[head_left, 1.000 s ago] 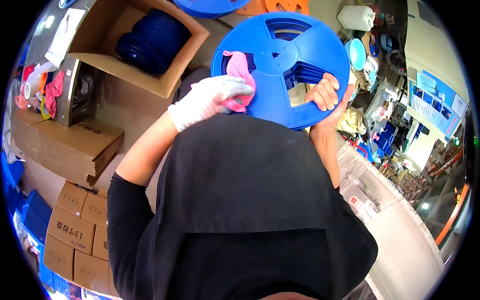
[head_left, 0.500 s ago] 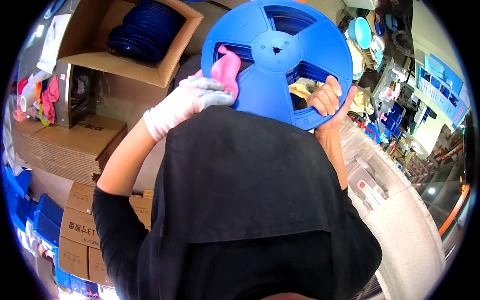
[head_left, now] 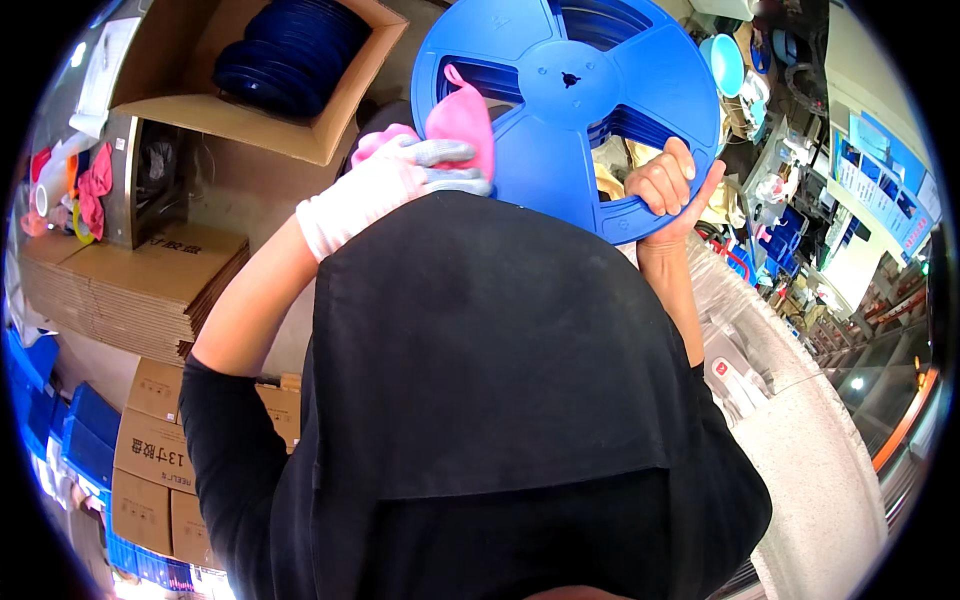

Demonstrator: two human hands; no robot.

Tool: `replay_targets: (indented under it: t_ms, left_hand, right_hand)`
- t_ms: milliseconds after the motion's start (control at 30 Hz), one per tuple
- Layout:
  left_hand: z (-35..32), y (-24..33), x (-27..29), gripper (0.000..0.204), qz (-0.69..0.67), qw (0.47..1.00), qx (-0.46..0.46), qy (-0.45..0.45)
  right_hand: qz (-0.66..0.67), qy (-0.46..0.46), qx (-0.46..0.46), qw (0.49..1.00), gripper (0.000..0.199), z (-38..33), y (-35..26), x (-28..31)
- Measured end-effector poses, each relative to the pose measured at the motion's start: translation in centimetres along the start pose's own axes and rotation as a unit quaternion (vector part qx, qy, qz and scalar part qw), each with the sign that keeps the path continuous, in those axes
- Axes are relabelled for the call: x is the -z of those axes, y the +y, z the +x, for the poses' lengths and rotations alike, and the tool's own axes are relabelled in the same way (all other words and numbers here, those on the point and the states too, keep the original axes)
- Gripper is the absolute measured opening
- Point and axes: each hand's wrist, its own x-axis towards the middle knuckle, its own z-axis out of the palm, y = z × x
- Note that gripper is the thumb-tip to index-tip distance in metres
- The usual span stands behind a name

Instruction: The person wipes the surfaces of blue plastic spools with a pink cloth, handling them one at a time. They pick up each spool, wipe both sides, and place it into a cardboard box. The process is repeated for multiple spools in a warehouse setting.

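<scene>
- Cardboard fills the left of the workroom: a stack of flattened cartons (head_left: pixel 140 290), closed cartons (head_left: pixel 150 450) lower down, and above them an open cardboard box (head_left: pixel 340 130) in which dark blue reels (head_left: pixel 290 50) are stacked.
- Well right of these, a cluttered shelf area (head_left: pixel 790 200) of small parts and blue bins is seen; no bare surface under the hands can be made out.
- The step in hand is judged to be the wiping of a blue plastic reel (head_left: pixel 570 110), which is held up in the air in front of the chest, its flat face turned toward the camera.
- The left hand (head_left: pixel 410 175), in a white and grey glove, is raised with the elbow bent outward; it is closed on a pink cloth (head_left: pixel 462 120), which is pressed against the left part of the reel's face.
- The right hand (head_left: pixel 668 185), bare, is clamped on the reel's lower right rim, thumb over the front, forearm upright beneath it.
- For the next move, a firm hold by the right hand is likely needed while the cloth is carried across the unwiped spokes and hub; a turn of the reel may be called for.
</scene>
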Motion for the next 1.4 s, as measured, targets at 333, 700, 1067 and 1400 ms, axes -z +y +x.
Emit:
replay_targets:
  t_ms: [333,700,1067,1400]
  left_hand:
    - [-1.0,-1.1,-2.2,0.039,0.044,0.998,0.042,-0.028]
    - [0.7,-3.4,1.9,0.055,0.164,0.947,0.156,0.227]
    - [2.4,-1.5,4.9,0.057,0.320,0.908,0.128,0.238]
    - [1.9,0.1,7.7,0.047,0.361,0.901,0.065,0.231]
  right_hand:
    - [0.001,-0.016,-0.012,1.000,0.043,-0.5,0.0,1.0]
    - [0.114,-0.022,0.026,0.993,0.040,1.1,0.0,0.4]
    - [0.059,-0.207,0.019,0.976,0.034,6.4,-1.6,-3.0]
    - [0.033,-0.232,-0.012,0.972,0.034,7.7,-2.4,-4.4]
